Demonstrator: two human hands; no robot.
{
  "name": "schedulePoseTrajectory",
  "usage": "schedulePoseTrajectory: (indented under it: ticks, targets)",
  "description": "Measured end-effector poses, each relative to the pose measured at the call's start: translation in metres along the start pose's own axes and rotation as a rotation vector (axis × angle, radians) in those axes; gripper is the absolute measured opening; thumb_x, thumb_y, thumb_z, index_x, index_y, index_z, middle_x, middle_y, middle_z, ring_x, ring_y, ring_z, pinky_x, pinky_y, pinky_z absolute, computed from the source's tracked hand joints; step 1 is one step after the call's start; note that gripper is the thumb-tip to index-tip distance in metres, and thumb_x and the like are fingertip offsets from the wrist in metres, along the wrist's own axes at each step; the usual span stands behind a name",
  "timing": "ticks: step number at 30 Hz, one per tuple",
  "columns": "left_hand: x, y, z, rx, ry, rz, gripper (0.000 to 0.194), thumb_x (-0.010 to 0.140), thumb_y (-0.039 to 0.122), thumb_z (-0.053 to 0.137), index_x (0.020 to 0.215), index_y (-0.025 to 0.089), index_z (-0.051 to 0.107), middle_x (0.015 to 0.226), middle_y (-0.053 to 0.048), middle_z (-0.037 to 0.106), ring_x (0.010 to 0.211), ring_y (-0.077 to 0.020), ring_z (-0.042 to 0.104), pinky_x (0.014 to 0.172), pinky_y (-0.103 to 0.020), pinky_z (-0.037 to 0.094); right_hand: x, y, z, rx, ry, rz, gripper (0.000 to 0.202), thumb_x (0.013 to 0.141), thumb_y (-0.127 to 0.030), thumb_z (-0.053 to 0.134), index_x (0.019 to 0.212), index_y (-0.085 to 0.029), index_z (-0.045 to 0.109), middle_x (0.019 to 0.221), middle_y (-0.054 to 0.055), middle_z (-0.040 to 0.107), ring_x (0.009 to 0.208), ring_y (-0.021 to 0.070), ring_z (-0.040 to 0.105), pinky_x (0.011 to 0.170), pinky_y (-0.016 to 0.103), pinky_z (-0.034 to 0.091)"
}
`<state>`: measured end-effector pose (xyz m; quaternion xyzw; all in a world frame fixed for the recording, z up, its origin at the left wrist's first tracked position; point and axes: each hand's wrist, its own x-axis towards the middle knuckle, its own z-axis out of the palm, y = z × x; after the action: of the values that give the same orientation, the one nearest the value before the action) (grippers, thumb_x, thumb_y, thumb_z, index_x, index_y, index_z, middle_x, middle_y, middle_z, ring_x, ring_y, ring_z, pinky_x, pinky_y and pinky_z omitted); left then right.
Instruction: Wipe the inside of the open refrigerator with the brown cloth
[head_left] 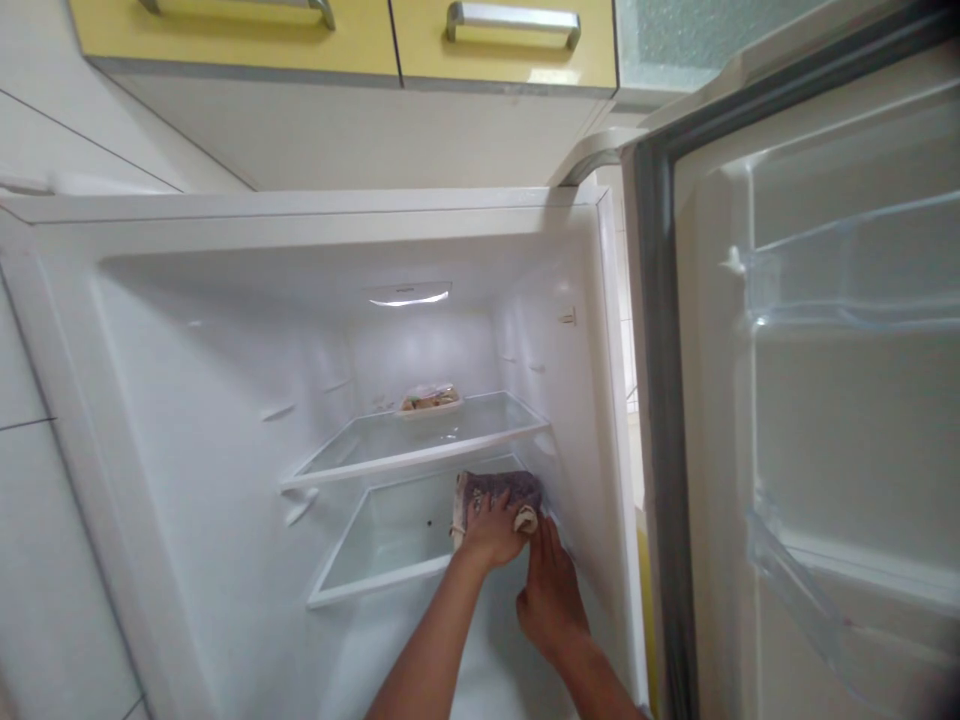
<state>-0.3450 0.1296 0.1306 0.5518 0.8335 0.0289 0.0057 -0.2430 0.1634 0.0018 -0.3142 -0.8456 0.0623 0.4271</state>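
A dark patterned cloth (487, 486) with a pale edge lies on the right part of the lower glass shelf (397, 530) inside the fridge. My left hand (495, 530) rests flat on the cloth with its fingers spread. At the shelf's right edge, my right hand (552, 590) touches the area beside a rolled pale end of the cloth, its fingers extended and side by side. What lies under the cloth is hidden.
The upper glass shelf (420, 440) holds a wrapped tray of food (430, 399) at the back. The open fridge door (840, 420) with clear racks stands at the right. Yellow cabinets (510, 65) are above the fridge. A small dark speck (429, 523) shows on the lower shelf.
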Motion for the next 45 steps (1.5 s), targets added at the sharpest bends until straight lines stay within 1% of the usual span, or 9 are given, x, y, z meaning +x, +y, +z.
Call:
schedulePoseTrajectory:
  ticks: [4,11,18,23,28,34,36,39,45]
  targets:
    - [0.025,0.005,0.001,0.013,-0.008,-0.001,0.068,0.087,0.053,0.041,0.152,0.036,0.035,0.165,-0.006,0.029,0.15,-0.0423,0.023,0.118,-0.068,0.017,0.001,-0.012,-0.001,-0.122,-0.044,0.085,0.088,0.064,0.006,0.042,0.152,0.0,0.035,0.161,0.02,0.031,0.153,0.0306,0.021,0.119,0.05,0.032]
    - [0.074,-0.009,0.009,0.015,0.032,-0.028,0.067,0.088,0.059,0.038,0.151,0.036,0.037,0.163,-0.008,0.032,0.148,-0.0446,0.027,0.115,-0.07,0.021,-0.003,-0.014,0.008,-0.117,0.063,0.093,0.083,0.071,0.007,0.042,0.151,-0.014,0.041,0.161,0.011,0.035,0.155,0.0261,0.013,0.115,0.042,0.037]
    - [0.126,-0.044,0.013,-0.017,0.066,-0.057,0.067,0.086,0.061,0.043,0.148,0.036,0.042,0.163,-0.005,0.034,0.148,-0.0416,0.028,0.118,-0.067,0.02,-0.003,0.003,0.02,-0.13,0.099,0.031,0.074,0.073,0.004,0.044,0.144,-0.018,0.052,0.156,0.011,0.044,0.153,0.0267,0.023,0.109,0.042,0.043]
    - [0.135,-0.063,0.011,-0.021,0.068,-0.076,0.066,0.088,0.06,0.041,0.148,0.032,0.043,0.162,-0.005,0.036,0.149,-0.0352,0.03,0.12,-0.06,0.021,-0.004,0.002,0.022,-0.131,0.124,0.056,0.073,0.074,0.003,0.044,0.143,-0.02,0.053,0.156,0.01,0.044,0.153,0.0256,0.021,0.11,0.042,0.042]
    - [0.103,-0.091,0.005,-0.02,0.087,-0.126,0.065,0.088,0.057,0.044,0.147,0.032,0.044,0.161,-0.004,0.038,0.149,-0.0325,0.03,0.122,-0.055,0.019,-0.004,0.002,0.016,-0.153,0.079,0.046,0.074,0.076,0.004,0.043,0.144,-0.022,0.051,0.156,0.007,0.044,0.152,0.0244,0.025,0.105,0.038,0.045]
    - [0.022,-0.17,-0.013,-0.01,0.095,-0.329,0.064,0.088,0.049,0.044,0.149,0.026,0.043,0.161,-0.008,0.038,0.15,-0.0351,0.029,0.121,-0.059,0.019,-0.004,0.001,0.012,-0.209,0.042,0.044,0.072,0.077,0.005,0.041,0.145,-0.018,0.051,0.157,0.009,0.043,0.152,0.0268,0.025,0.104,0.036,0.046]
    - [-0.005,-0.186,-0.02,0.001,0.089,-0.377,0.064,0.09,0.046,0.04,0.15,0.023,0.042,0.16,-0.01,0.038,0.149,-0.0349,0.029,0.12,-0.059,0.021,-0.004,0.001,0.012,-0.202,0.034,0.039,0.071,0.078,0.004,0.042,0.146,-0.018,0.05,0.157,0.01,0.043,0.153,0.0264,0.022,0.107,0.037,0.045]
    - [-0.04,-0.187,-0.028,0.014,0.082,-0.377,0.063,0.09,0.044,0.04,0.148,0.02,0.044,0.158,-0.011,0.042,0.147,-0.0322,0.034,0.12,-0.054,0.025,-0.006,0.002,0.013,-0.189,0.032,0.027,0.071,0.079,0.003,0.043,0.146,-0.018,0.049,0.158,0.009,0.042,0.154,0.0248,0.017,0.109,0.036,0.043]
    - [-0.116,-0.159,-0.029,0.002,0.046,-0.287,0.058,0.087,0.041,0.046,0.142,0.025,0.053,0.157,-0.006,0.044,0.147,-0.0282,0.035,0.122,-0.048,0.023,-0.007,0.003,0.011,-0.178,0.032,0.012,0.071,0.079,0.003,0.043,0.146,-0.018,0.049,0.157,0.009,0.043,0.154,0.0245,0.018,0.105,0.035,0.047]
